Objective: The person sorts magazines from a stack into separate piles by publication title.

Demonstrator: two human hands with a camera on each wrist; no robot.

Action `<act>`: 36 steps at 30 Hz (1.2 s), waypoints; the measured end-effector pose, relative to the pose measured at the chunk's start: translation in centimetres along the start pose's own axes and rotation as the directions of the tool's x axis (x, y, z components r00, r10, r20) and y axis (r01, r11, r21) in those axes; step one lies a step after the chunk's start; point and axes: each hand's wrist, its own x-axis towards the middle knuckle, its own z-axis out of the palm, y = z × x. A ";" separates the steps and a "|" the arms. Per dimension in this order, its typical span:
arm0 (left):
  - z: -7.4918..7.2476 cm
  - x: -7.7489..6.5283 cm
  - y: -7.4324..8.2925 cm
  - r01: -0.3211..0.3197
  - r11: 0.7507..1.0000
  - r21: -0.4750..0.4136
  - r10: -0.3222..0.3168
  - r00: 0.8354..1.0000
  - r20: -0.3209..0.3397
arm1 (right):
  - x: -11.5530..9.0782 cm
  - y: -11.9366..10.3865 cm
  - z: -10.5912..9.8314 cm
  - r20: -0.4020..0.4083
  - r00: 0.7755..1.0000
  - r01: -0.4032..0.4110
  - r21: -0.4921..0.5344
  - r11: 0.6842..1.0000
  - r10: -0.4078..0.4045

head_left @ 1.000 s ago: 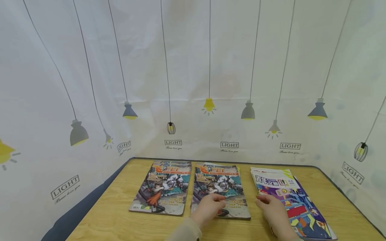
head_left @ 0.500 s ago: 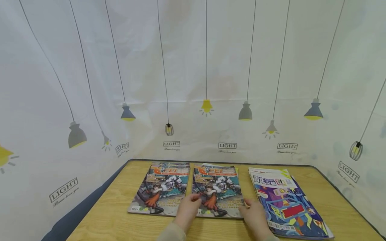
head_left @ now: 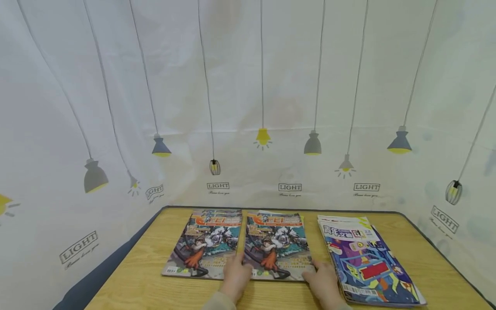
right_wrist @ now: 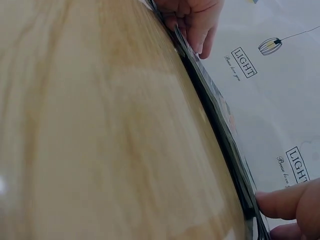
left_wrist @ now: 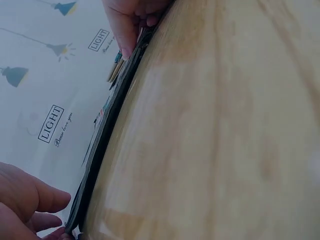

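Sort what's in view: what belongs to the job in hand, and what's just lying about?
Likely in the job:
middle magazine stack, gripped at its near corners
left hand
right hand

Apparently just lying about:
left magazine stack, not held
right magazine stack, not held

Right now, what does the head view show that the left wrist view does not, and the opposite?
Only the head view shows the left grey-and-orange-topped pile of paper magazines, the right purple-topped pile of paper magazines and the cover picture of the middle grey-and-orange-topped pile of paper magazines.

Only the left wrist view shows, close up, the separate layers along that middle pile's dark near edge.

Both share that middle pile, the left hand and right hand touching it, the wooden table and the white lamp-printed wall covering.
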 end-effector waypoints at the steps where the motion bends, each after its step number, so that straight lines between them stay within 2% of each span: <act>1: -0.1 -0.1 0.0 -0.002 1.000 0.013 0.002 1.000 0.003 | 0.0 0.0 0.0 0.004 1.000 -0.007 0.009 1.000 0.007; 6: -0.4 -0.3 0.1 -0.013 0.997 0.073 0.012 1.000 0.010 | -0.1 -0.2 0.0 0.022 0.999 -0.037 0.060 0.998 0.036; 12: -0.4 -0.3 0.2 -0.036 0.994 0.102 0.036 0.999 0.000 | -0.1 -0.4 -0.1 0.034 0.998 -0.053 0.090 0.995 0.050; 24: -0.2 -0.4 0.4 -0.001 0.997 0.074 0.003 1.000 -0.029 | -0.3 -0.4 -0.1 0.013 1.000 -0.023 0.032 0.999 0.023; 31: -0.2 -0.6 0.4 -0.036 0.993 0.116 0.040 0.999 -0.037 | -0.6 -0.4 -0.1 0.009 0.998 -0.056 0.068 0.996 0.055; 36: -0.1 -0.4 0.5 -0.033 0.996 0.086 0.035 0.999 -0.022 | -1.0 -0.6 -0.1 0.003 0.997 -0.075 0.113 0.991 0.076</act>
